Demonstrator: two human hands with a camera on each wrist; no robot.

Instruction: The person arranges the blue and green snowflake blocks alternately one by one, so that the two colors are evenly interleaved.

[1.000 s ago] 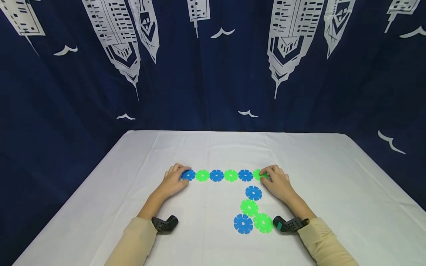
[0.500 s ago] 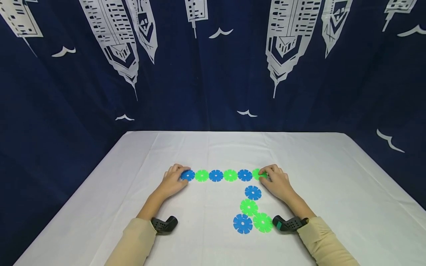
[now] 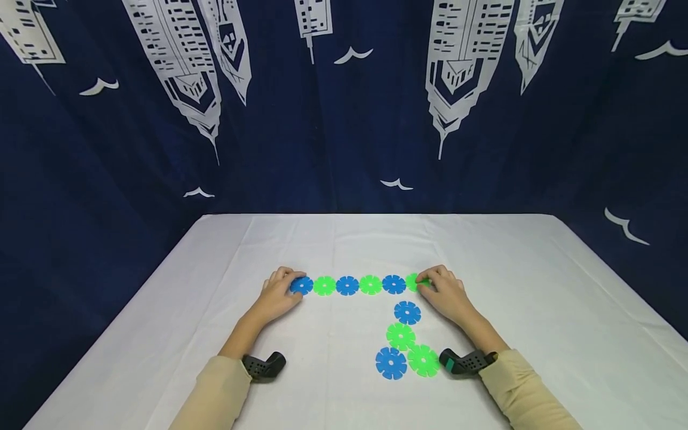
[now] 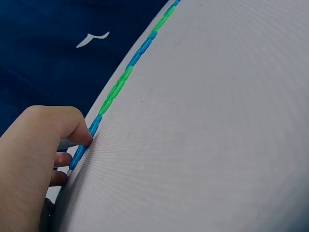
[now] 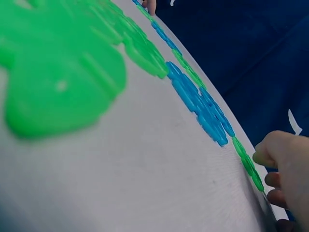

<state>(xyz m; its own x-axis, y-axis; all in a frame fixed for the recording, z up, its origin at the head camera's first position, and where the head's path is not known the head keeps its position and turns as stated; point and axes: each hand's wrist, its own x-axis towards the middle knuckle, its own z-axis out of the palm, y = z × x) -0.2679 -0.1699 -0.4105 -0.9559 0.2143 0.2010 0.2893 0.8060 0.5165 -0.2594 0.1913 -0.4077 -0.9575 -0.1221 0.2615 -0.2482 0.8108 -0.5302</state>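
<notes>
Blue and green notched interlocking discs lie flat in a straight row across the white table. At the row's left end, my left hand (image 3: 278, 295) holds the outermost blue disc (image 3: 303, 285) between thumb and fingers. The left wrist view shows the thumb against that blue disc's (image 4: 96, 124) near edge. At the other end, my right hand (image 3: 448, 294) holds the outermost green disc (image 3: 411, 282) by its edges, partly covering it. Between them, a green disc (image 3: 325, 285), a blue disc (image 3: 347, 285) and further alternating discs sit edge to edge.
Nearer the person, right of centre, lie a loose blue disc (image 3: 407, 312), a green disc (image 3: 401, 336), another green disc (image 3: 423, 361) and another blue disc (image 3: 390, 363). The white tablecloth (image 3: 333, 394) reaches back to a dark blue patterned curtain (image 3: 333, 131).
</notes>
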